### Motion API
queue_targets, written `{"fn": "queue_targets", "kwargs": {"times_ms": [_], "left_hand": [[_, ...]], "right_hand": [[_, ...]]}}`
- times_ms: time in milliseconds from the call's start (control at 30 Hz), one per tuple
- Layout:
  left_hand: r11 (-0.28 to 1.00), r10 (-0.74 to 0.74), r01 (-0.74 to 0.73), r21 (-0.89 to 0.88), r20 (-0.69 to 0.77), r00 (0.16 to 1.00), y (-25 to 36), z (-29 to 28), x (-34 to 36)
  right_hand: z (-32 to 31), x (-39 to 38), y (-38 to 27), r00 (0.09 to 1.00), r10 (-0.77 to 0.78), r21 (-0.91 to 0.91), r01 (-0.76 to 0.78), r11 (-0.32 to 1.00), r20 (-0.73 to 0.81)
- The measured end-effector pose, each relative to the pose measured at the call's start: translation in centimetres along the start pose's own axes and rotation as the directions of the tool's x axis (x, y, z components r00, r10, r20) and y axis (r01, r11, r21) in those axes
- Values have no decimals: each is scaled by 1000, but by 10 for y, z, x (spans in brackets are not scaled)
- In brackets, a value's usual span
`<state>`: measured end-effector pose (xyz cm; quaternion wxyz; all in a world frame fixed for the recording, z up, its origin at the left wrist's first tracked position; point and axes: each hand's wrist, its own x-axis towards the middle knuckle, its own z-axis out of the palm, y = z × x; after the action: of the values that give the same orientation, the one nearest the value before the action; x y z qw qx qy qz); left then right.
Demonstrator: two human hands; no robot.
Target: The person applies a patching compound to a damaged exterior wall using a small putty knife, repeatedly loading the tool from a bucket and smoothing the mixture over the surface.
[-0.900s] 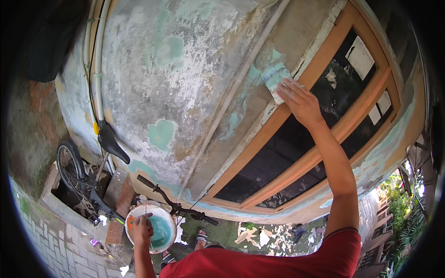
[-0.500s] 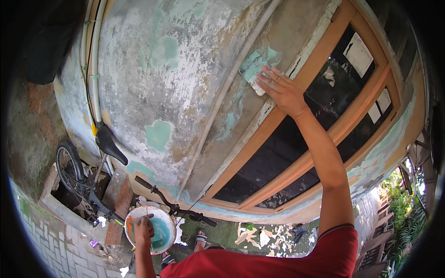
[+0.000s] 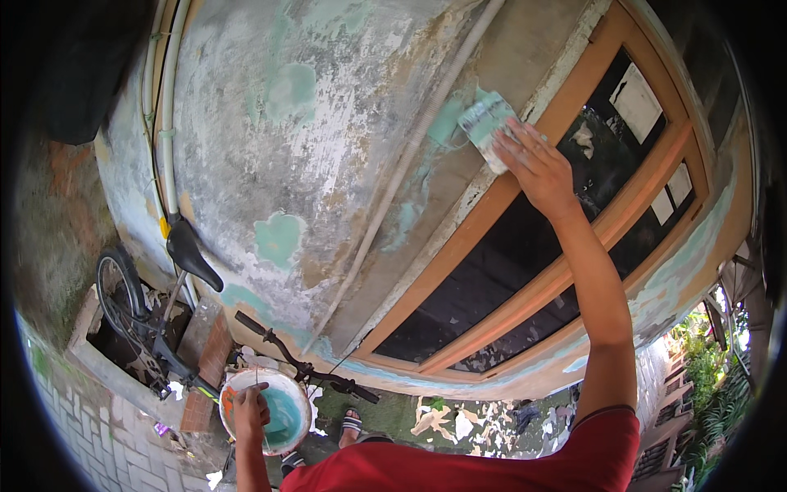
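Note:
My right hand (image 3: 534,168) holds a flat spreader (image 3: 484,121) smeared with pale teal paste, pressed to the wall (image 3: 217,98) between a raised pipe (image 3: 393,180) and the wooden window frame (image 3: 553,119). Teal smears surround the spreader. My left hand (image 3: 249,407), low at the left, is closed on the thin wire handle of a white bucket (image 3: 302,410), which holds teal paste and has an orange patch inside.
A bicycle (image 3: 190,261) leans along the wall at lower left, its handlebar (image 3: 270,336) behind the bucket. Vertical pipes (image 3: 174,115) run at left. Dark window panes (image 3: 459,303), paving (image 3: 98,443), scattered pale flakes (image 3: 430,418) and plants (image 3: 705,385) are also in view.
My right hand moved up and left with the spreader half a second ago, and is now back to the right, with the spreader tilted along the wall. My left hand stays at the bucket.

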<state>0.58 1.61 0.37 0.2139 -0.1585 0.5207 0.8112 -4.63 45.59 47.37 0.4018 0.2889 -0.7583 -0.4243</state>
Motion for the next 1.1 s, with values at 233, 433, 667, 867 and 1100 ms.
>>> {"fn": "queue_targets", "kwargs": {"times_ms": [233, 433, 667, 867, 1100], "left_hand": [[1000, 1, -1, -8, -4, 1000, 1, 7, -4], [999, 9, -9, -33, -16, 1000, 0, 4, -12], [999, 21, -20, 40, -25, 999, 10, 10, -9], [999, 20, -19, 32, -20, 1000, 6, 9, -5], [999, 7, -6, 37, -27, 1000, 2, 8, -2]], "right_hand": [[30, 9, 1, 999, 5, -24, -4, 1000, 42], [-8, -30, -23, 959, 252, 153, -232, 961, -127], [21, 1, -63, 381, 911, 905, -424, 20, 158], [50, 7, -66, 412, 859, 754, -656, 49, 303], [60, 32, -47, 461, 842, 610, -762, 214, 279]]}}
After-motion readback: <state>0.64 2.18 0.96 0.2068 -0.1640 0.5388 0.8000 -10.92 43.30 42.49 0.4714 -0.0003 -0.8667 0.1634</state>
